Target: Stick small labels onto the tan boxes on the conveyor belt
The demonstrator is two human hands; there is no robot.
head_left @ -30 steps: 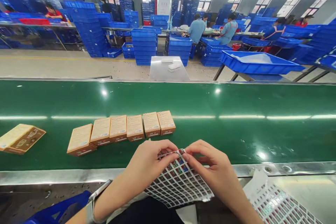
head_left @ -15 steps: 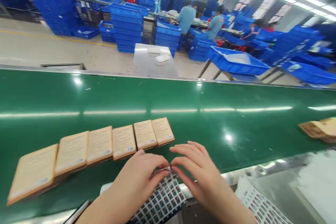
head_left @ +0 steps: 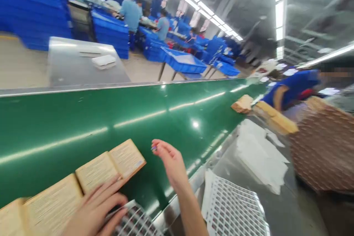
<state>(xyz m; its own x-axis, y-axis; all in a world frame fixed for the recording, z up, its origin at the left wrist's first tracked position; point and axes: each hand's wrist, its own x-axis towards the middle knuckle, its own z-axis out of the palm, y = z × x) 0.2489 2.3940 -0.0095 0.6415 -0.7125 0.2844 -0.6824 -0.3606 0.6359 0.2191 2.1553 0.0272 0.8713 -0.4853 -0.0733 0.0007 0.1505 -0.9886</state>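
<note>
My left hand [head_left: 96,206] is at the lower left, its thumb and fingers closed at the edge of a white grid sheet [head_left: 135,223] with dark squares. Its outer fingers reach over the nearest of the flat tan boxes. My right hand [head_left: 173,164] is raised above the green belt, pinching a small purplish piece [head_left: 154,148] between thumb and fingertips. What that piece is, I cannot make out. Left of it, several tan boxes printed with text stand in a row on the belt, the end box [head_left: 127,158] closest to my right hand.
The green conveyor belt [head_left: 155,118] runs away to the right. Another grid sheet [head_left: 235,206] and white papers [head_left: 260,155] lie on the metal side table. Farther along are a tan bundle [head_left: 243,104] and a co-worker's blue sleeve [head_left: 293,84]. Blue crates [head_left: 110,31] stand behind the belt.
My view has swung to the right. My right hand has parted from the left and moved up over the belt with the small piece. My left hand stays by the grid sheet.
</note>
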